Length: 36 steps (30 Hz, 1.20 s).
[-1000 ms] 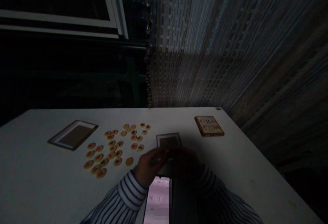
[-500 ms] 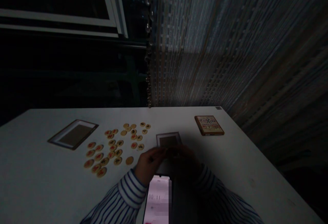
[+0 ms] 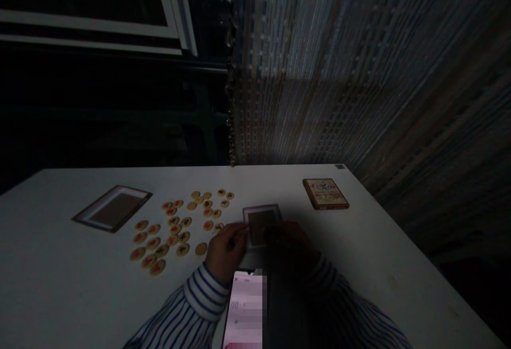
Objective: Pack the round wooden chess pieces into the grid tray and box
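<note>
In front of me an open shallow box part (image 3: 248,211) with a pale rim and brown inside lies between my hands. My left hand (image 3: 227,249) is by its left side, thumb and fingers drawn together at the rim; whether they grip the rim or a small thing, I cannot tell. Deep in shadow, my right hand (image 3: 293,242) reaches over the box part's right side, and its fingers barely show. To the left are several round wooden Chinese chess pieces (image 3: 172,240) with red or black characters, and a few blank sides. One blank-faced piece (image 3: 201,249) lies closest to my left hand.
A second open shallow box part (image 3: 96,226) lies at the left of the white table (image 3: 80,285). A closed box with a printed cover (image 3: 327,192) sits at the far right. Below my hands a lit phone (image 3: 244,309) shows a timer. A string curtain (image 3: 303,72) hangs behind the table.
My hands were together over the box part and have moved apart. The left one drew back leftward to its edge, baring the brown inside. The pieces lie as before.
</note>
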Tool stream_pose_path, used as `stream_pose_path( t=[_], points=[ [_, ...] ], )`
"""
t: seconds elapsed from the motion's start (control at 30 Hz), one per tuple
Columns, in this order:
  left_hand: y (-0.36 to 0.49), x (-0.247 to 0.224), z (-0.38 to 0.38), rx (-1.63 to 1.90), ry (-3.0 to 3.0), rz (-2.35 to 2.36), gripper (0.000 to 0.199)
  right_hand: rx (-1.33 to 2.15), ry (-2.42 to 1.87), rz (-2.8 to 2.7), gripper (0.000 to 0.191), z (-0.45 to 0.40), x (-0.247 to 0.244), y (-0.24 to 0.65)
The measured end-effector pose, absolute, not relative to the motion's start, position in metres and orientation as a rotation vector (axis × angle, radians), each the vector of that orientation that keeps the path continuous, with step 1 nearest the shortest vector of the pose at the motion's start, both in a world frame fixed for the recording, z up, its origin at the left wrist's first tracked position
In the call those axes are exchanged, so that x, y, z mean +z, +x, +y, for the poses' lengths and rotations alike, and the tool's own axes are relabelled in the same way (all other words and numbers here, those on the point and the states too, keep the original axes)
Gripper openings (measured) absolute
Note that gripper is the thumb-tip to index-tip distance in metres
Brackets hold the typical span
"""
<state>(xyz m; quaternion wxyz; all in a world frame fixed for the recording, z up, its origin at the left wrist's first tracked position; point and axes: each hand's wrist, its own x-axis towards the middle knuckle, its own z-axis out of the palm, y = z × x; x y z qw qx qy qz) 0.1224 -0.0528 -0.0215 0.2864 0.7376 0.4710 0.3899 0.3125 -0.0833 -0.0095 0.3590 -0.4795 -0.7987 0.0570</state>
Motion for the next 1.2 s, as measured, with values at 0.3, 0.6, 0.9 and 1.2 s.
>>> stream_pose_path(
  t=[0.3, 0.6, 0.9, 1.2],
  points=[
    [0.124, -0.035, -0.050, 0.928, 2.182, 1.339, 0.030, 0.060, -1.336, -2.015, 0.017, -0.086, -0.004, 0.326],
    [0.125, -0.039, -0.049, 0.903, 2.205, 1.319, 0.032, 0.289, -1.496, -2.160, 0.020, -0.079, 0.005, 0.341],
    [0.126, -0.038, -0.048, 0.866, 2.212, 1.315, 0.034, 0.381, -1.710, -2.524, 0.019, -0.064, 0.029, 0.333],
    [0.126, -0.040, -0.048, 0.890, 2.187, 1.327, 0.034, 0.371, -1.783, -2.790, 0.024, -0.049, 0.031, 0.321]
  ],
)
